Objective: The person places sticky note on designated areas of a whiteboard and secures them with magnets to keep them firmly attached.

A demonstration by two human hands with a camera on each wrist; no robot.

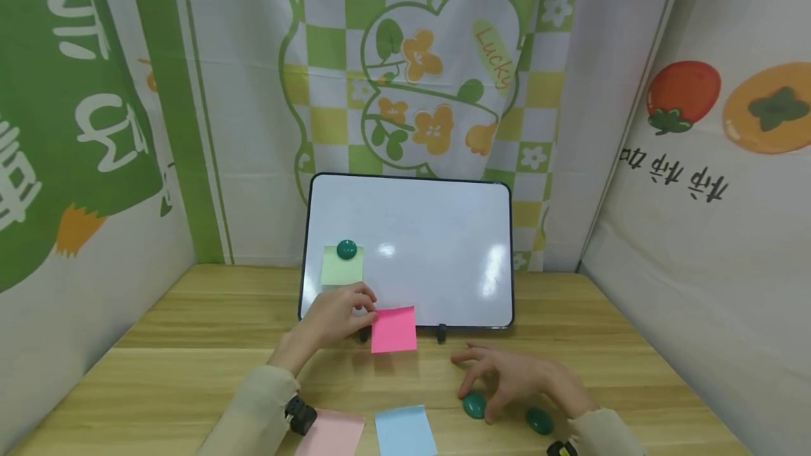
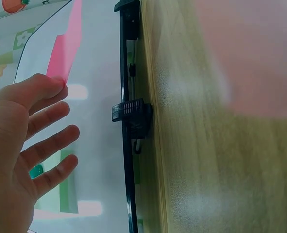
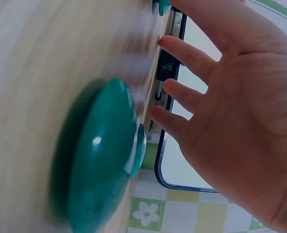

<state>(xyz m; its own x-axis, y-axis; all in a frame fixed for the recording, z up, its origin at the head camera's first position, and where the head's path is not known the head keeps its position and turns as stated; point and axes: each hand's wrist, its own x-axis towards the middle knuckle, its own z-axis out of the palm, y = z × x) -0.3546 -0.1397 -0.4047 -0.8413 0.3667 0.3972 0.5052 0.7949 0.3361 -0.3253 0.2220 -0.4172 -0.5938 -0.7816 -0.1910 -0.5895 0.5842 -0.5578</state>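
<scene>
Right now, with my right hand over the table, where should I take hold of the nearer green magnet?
Pinch the green magnet across its domed sides, coming straight down from above. It lies flat on the wooden table with the rounded top up, and the right hand hovers open just over it. A second magnet sits apart, so the fingers have room.

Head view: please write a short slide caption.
Left hand holds pink note against whiteboard; right hand reaches for magnet.

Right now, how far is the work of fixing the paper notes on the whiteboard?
Done: one green note sits on the whiteboard under a green magnet. In hand: the left hand holds a pink note against the board's lower edge, while the right hand reaches over a magnet on the table. Left: a light pink note, a blue note and another magnet lie on the table.
</scene>
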